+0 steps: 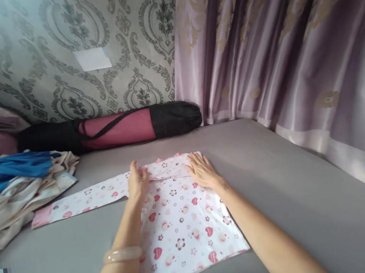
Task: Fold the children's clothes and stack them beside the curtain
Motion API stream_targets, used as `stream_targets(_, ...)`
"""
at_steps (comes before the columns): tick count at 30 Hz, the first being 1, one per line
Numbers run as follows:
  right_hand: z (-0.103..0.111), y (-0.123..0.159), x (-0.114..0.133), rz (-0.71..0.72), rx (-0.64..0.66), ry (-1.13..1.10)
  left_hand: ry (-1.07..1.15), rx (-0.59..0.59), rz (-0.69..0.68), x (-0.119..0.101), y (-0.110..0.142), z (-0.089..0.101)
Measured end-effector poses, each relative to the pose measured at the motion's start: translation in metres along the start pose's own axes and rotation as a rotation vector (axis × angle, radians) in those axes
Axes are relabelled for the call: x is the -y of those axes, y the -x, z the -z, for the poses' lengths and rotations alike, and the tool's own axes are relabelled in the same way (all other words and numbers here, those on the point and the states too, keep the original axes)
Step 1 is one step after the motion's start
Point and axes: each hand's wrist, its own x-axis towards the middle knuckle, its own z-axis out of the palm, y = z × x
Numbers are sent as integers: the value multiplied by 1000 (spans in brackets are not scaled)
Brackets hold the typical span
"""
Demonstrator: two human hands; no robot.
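"On the grey surface [282, 194], straight ahead: printed top [178, 229], hearts and flowers on white. How far along?"

"Part-way, I'd judge. Band of cloth [168, 168] laid over across the upper end; no sleeve sticking out to the right. Body below it spread broad and fairly flat, not doubled over."

"And the strip running left?"

"Sleeve [90, 197], straight, pink cuff [42, 216] at its end. Not tucked in. Same sleeve as the band, or the other one? Can't tell; left hand [137, 180] covers the join."

"Hands, then."

"Left at the join, on edge, thumb up; can't tell if it pinches cloth. Right hand [204, 172] palm down, fingers spread, resting on the upper right corner, gripping nothing. Top lies beneath and between both, its body on the near side."

"Further out?"

"Heap of cloth [8, 173] just beside the cuff. Behind, long black-and-pink bag [119, 128] along the wall [130, 71]."
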Motion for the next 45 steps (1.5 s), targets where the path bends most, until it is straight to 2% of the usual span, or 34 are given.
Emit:
stream_targets(6,-4,1,-2,3,13,81,-161,27,-210,7,1,0)
stream_targets(13,-3,1,0,-19,26,96,-314,33,-312,13,2,-4)
stream_targets(23,-3,1,0,-35,75,142,-460,16,-237,11,8,-1)
stream_targets(28,15,-6,5,-50,174,87,-439,-38,-307,4,8,4)
stream_targets(32,21,-17,10,-30,93,101,-428,40,-390,-4,10,6)
stream_targets(39,-12,-22,-3,-105,5,160,-477,184,-359,-3,13,7)
stream_targets(42,-13,-22,-7,-99,18,157,-488,199,-336,-5,14,9)
stream_targets(45,-4,-25,-4,-115,78,161,-498,217,-310,-10,16,12)
